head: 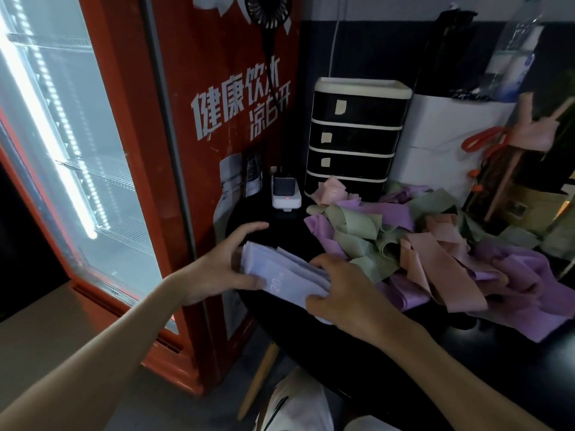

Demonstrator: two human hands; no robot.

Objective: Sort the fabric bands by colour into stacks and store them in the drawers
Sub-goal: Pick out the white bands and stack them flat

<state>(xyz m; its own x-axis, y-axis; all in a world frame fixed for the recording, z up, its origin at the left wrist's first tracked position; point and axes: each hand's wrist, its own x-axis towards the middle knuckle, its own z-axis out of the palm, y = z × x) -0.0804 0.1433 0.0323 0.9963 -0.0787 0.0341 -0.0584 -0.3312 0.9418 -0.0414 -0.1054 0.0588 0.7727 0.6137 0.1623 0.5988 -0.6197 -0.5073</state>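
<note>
A stack of pale lilac fabric bands [280, 272] lies on the black round table [466, 353], marked "20" on top. My left hand [217, 269] holds the stack's left end, thumb on top and fingers spread behind. My right hand [342, 293] grips its right end from above. To the right sprawls a loose pile of purple, green and pink bands [420, 244]. Behind the pile stands a black drawer unit [354, 135] with cream trim; all its drawers are shut and carry small paper labels.
A red glass-door drinks fridge [124, 150] stands close on the left. A white power adapter with a black plug [284, 194] sits at the table's back. White boxes [441, 135] and orange-handled clutter [491, 144] crowd the right. My knees show below the table.
</note>
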